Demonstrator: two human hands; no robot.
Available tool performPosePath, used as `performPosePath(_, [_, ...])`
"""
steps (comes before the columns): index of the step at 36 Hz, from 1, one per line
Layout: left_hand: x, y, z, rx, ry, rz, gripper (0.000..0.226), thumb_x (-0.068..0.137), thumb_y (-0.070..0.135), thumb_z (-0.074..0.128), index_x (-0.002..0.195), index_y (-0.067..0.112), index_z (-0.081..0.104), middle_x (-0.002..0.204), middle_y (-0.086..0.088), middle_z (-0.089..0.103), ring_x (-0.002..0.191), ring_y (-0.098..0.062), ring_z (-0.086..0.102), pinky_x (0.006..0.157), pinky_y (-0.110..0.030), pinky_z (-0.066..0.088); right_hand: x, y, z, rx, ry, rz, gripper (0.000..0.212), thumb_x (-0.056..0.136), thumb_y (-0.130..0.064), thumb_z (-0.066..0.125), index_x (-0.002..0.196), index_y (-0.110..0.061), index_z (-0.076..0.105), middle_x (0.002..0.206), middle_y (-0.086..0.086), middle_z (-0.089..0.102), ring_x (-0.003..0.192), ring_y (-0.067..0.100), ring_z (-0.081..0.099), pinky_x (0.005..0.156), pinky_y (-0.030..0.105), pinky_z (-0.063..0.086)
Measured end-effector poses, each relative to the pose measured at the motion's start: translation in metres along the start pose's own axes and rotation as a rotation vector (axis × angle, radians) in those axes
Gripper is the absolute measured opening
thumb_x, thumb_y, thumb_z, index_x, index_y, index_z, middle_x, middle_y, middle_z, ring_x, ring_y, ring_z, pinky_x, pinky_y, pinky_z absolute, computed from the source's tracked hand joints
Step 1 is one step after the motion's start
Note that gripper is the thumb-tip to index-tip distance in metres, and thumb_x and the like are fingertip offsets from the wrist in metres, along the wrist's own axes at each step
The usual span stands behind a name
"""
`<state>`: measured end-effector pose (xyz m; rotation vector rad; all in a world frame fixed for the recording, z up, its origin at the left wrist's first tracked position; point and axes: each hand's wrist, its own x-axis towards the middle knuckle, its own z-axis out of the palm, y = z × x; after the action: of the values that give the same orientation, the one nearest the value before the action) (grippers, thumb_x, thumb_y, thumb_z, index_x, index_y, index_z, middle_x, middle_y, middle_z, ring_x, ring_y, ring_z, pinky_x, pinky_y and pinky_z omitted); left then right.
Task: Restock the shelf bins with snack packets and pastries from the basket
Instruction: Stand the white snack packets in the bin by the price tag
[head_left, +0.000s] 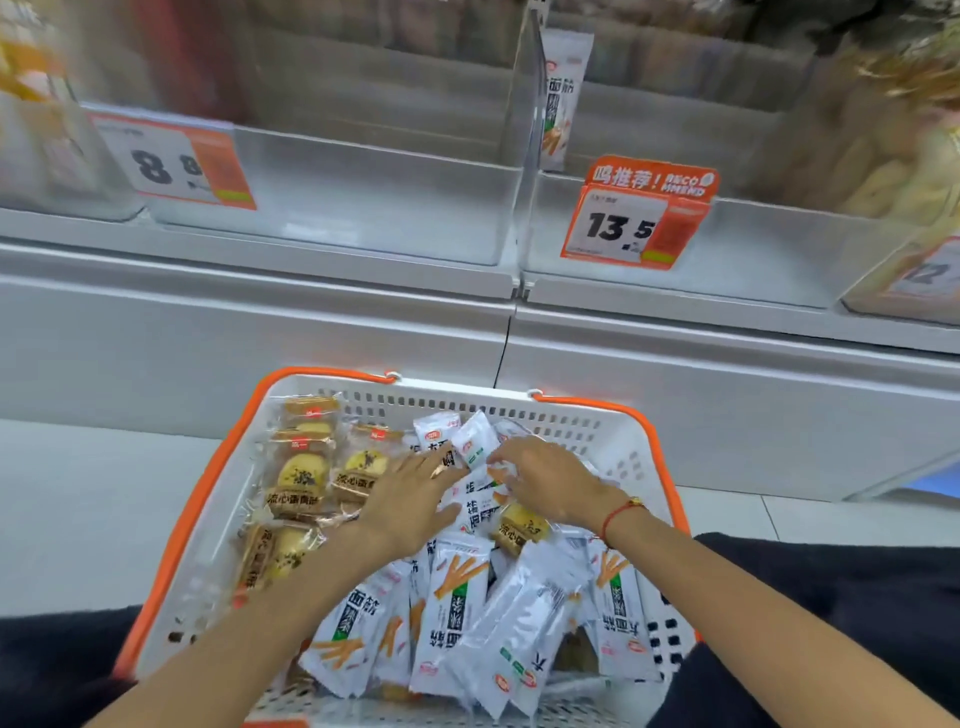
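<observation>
Up top, clear shelf bins (363, 208) with orange price tags (631, 223), well apart from both hands. Below, white basket (597, 421), orange rim, around the hands. Left hand (410, 499) flat, fingers straight on white snack packets (457, 587); yellow pastries (301, 473) just left of it. Right hand (550, 480) curls fingers round one packet.

One white perforated plastic basket with orange rim (587, 415) holds about seven clear-wrapped yellow round pastries (301, 475) and roughly a dozen white snack packets printed with orange sticks (457, 597) (overlap blurs the tally). One more white packet (561, 98) stands in the clear shelf bins (374, 208), two visible. Three orange-and-white price tags (631, 221).
</observation>
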<state>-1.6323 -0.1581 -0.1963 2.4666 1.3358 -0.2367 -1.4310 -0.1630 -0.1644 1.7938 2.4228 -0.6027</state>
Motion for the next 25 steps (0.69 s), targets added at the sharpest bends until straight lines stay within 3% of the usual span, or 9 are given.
performPosePath(5, [0.006,0.002,-0.006,-0.087,0.021,0.015,0.049,0.098,0.040,0.048,0.145,0.033,0.039,0.157,0.001,0.027,0.141,-0.020,0.028,0.114,-0.035,0.021,0.008,-0.004,0.015,0.069,-0.195,0.004,0.055,0.097,-0.007,0.038,0.148,-0.025,0.030,0.143,0.005,0.046,0.112,0.030,0.054,0.096,0.046,0.043])
performPosePath(7, [0.010,0.002,-0.010,-0.132,0.031,0.022,0.044,0.095,0.038,0.054,0.139,0.035,0.047,0.151,0.006,0.036,0.137,-0.018,0.032,0.110,-0.035,0.027,0.013,-0.006,0.015,-0.010,-0.206,-0.004,0.046,0.094,-0.006,0.037,0.136,-0.022,0.048,0.127,0.009,0.056,0.111,0.030,0.054,0.092,0.043,0.044])
performPosePath(9, [0.011,0.003,-0.014,-0.183,0.039,0.022,0.040,0.093,0.037,0.059,0.133,0.036,0.055,0.146,0.008,0.041,0.133,-0.017,0.034,0.106,-0.034,0.029,0.018,-0.007,0.010,-0.165,-0.149,-0.023,0.031,0.094,-0.008,0.041,0.112,-0.014,0.064,0.103,0.010,0.063,0.099,0.028,0.056,0.087,0.040,0.043])
performPosePath(12, [0.012,0.003,-0.022,-0.272,0.059,0.051,0.039,0.090,0.035,0.064,0.128,0.032,0.058,0.141,0.009,0.046,0.131,-0.015,0.037,0.105,-0.031,0.030,0.023,0.000,-0.005,-0.247,-0.089,-0.066,0.020,0.096,-0.020,0.052,0.101,-0.020,0.072,0.090,0.005,0.063,0.091,0.023,0.053,0.072,0.032,0.041])
performPosePath(16, [0.011,-0.004,-0.044,-0.597,0.140,0.014,0.051,0.083,0.028,0.073,0.130,0.029,0.053,0.127,0.011,0.057,0.111,-0.018,0.058,0.097,-0.034,0.045,0.023,0.009,-0.038,0.036,-0.071,-0.028,0.020,0.097,-0.029,0.054,0.096,-0.017,0.070,0.091,0.005,0.067,0.080,0.020,0.057,0.069,0.030,0.042])
performPosePath(19, [0.007,-0.005,-0.062,-0.863,0.175,-0.056,0.059,0.080,0.017,0.076,0.129,0.026,0.046,0.106,0.017,0.060,0.100,-0.007,0.060,0.087,-0.032,0.053,0.020,0.010,-0.063,0.280,-0.091,-0.039,0.019,0.098,-0.025,0.052,0.085,-0.021,0.064,0.085,0.003,0.066,0.081,0.029,0.060,0.072,0.042,0.047])
performPosePath(22, [0.006,-0.004,-0.077,-1.164,0.196,-0.116,0.042,0.086,0.019,0.070,0.121,0.022,0.046,0.114,0.009,0.062,0.097,-0.006,0.063,0.076,-0.021,0.053,0.018,0.007,-0.080,0.514,-0.084,-0.024,0.022,0.098,-0.024,0.053,0.101,-0.008,0.067,0.099,0.013,0.069,0.090,0.031,0.062,0.084,0.047,0.049])
performPosePath(25, [0.003,-0.001,-0.095,-1.263,0.313,-0.109,0.026,0.090,0.018,0.064,0.116,0.016,0.059,0.112,-0.002,0.070,0.090,-0.009,0.069,0.074,-0.021,0.055,0.013,-0.002,-0.093,0.662,-0.072,-0.029,0.029,0.099,-0.022,0.051,0.113,0.000,0.063,0.108,0.014,0.069,0.087,0.019,0.060,0.080,0.039,0.048])
